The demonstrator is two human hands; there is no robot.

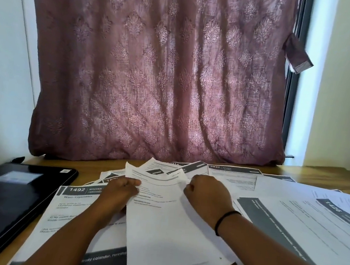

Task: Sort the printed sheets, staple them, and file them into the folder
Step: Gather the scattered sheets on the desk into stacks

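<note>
Both hands on one sheet

Centrally, near the worktop's front edge, a curled printed sheet (157, 214) lay over the other scattered sheets (302, 221). The left hand (119, 193) pinched its left edge, thumb on top; the right hand (204, 194), its grip curled, held the right edge. A black folder (7, 197) rested at the worktop's left edge, a maroon curtain (160, 73) hanging behind.
</note>
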